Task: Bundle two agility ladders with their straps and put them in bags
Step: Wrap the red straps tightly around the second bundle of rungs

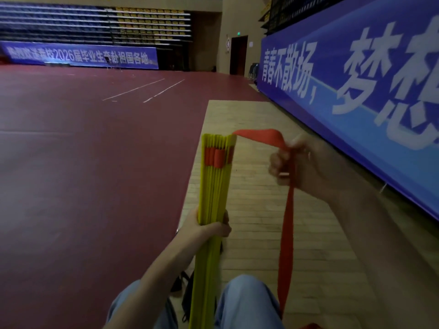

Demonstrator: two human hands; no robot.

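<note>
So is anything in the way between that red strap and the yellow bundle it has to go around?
Nothing visible does. The red strap runs free from the top of the yellow bundle to the right hand pinching it. The left hand grips the bundle lower down, clear of the top.

Open floor (83,162) lies left of the rungs (213,186). Right of them the strap (287,222) hangs across the gap; the banner (356,138) walls that side.

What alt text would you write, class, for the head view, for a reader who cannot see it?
A left hand grips a stack of yellow ladder rungs upright; the right hand holds its red strap, over a gym floor.
</note>
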